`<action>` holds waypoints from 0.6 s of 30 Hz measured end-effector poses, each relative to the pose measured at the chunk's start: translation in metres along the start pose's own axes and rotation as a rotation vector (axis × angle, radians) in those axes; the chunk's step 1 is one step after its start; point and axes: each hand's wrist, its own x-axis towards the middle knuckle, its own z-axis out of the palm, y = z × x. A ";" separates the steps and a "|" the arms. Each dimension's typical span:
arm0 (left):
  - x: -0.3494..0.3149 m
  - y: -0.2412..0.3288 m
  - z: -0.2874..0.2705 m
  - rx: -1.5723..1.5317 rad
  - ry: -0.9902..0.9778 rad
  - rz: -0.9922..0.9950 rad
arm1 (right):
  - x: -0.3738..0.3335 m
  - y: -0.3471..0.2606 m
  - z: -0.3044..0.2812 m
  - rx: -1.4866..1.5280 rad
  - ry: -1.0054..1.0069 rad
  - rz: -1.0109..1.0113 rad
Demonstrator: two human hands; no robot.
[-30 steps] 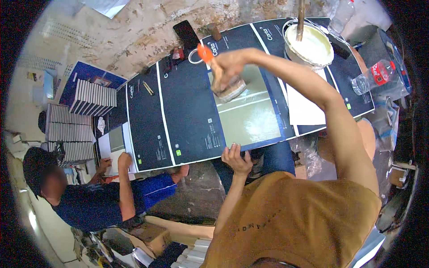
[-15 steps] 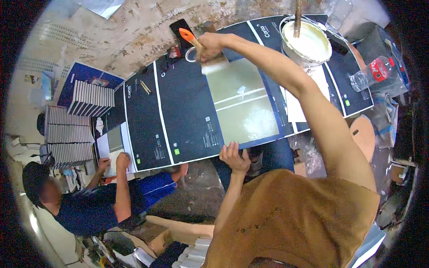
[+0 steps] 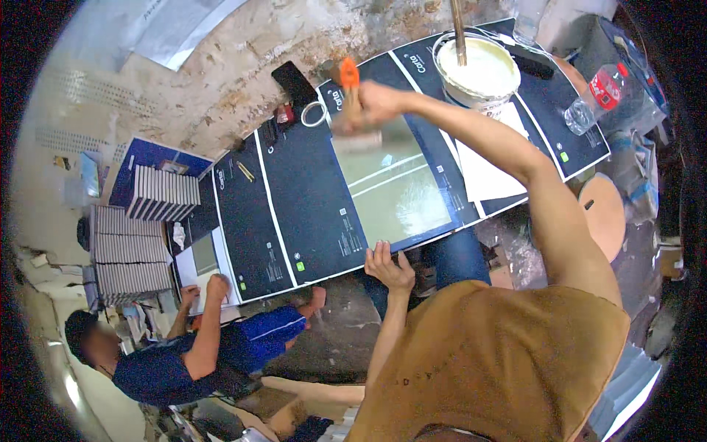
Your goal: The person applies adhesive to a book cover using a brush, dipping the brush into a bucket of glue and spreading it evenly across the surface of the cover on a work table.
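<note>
My right hand (image 3: 374,104) is closed round the handle of a wide flat brush (image 3: 349,74) with an orange handle end. The brush head is smeared by motion over the far end of a flat, glossy grey-green panel (image 3: 398,199). Two pale stripes cross this panel, and a dark blue border (image 3: 448,195) shows along its edges. At its near edge my left hand (image 3: 390,267) rests with the fingers stretched out, holding nothing. Beyond my right arm stands a bucket (image 3: 477,70) of creamy white stuff with a stick (image 3: 459,37) upright in it.
Dark printed sheets (image 3: 302,199) cover the table. White paper (image 3: 490,158), a tape roll (image 3: 314,114), a phone (image 3: 294,82) and a plastic bottle (image 3: 600,96) lie on it. At the left, a co-worker (image 3: 162,361) handles a sheet beside stacked books (image 3: 132,250).
My right hand has drawn the brush slightly right and nearer across the panel, its handle now more upright. My left hand stays at the near edge. The whole view has shifted a little.
</note>
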 end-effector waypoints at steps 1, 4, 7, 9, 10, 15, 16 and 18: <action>0.003 0.003 -0.001 -0.006 -0.009 0.019 | -0.009 -0.002 0.006 0.103 -0.183 0.052; 0.009 0.007 -0.002 -0.006 -0.022 0.040 | -0.025 0.004 -0.016 -0.124 -0.192 0.236; 0.010 0.014 -0.004 0.014 -0.041 0.042 | -0.036 0.007 -0.022 -0.474 -0.059 0.125; 0.011 0.016 -0.003 -0.006 -0.016 0.028 | -0.054 -0.014 -0.002 -0.130 -0.196 0.003; 0.010 0.014 -0.004 0.001 -0.017 0.024 | -0.063 -0.039 0.015 -0.241 -0.291 -0.032; 0.007 0.010 0.000 0.045 -0.012 0.046 | -0.092 -0.077 0.048 0.075 -0.314 -0.252; 0.008 0.011 -0.001 0.049 -0.024 0.034 | -0.091 -0.062 0.048 0.217 -0.218 -0.278; 0.012 0.015 -0.005 0.059 -0.046 0.040 | -0.075 -0.013 0.001 -0.064 -0.312 0.158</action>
